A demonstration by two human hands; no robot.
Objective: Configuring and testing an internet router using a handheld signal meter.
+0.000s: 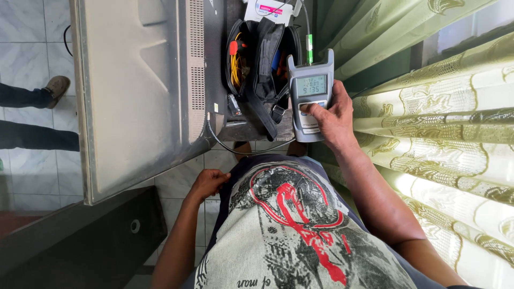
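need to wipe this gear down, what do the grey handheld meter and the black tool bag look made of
The grey handheld meter, held in the right hand, looks like hard moulded plastic, matte, with a glossy screen window. The black tool bag looks like woven synthetic fabric: it sags open and has webbing straps with a buckle.

Daylight through curtains (444,123), sharp, mild edge distortion

- Right hand (333,115): raised out in front, arm extended from the lower right, forearm bare. Fingers wrapped round the side of what it holds, thumb (309,109) pressed flat across the front.
- Left hand (208,182): low, close to the body near the waist, curled into a loose fist, knuckles up.
- Left forearm bare, elbow bent, running down toward the bottom edge.
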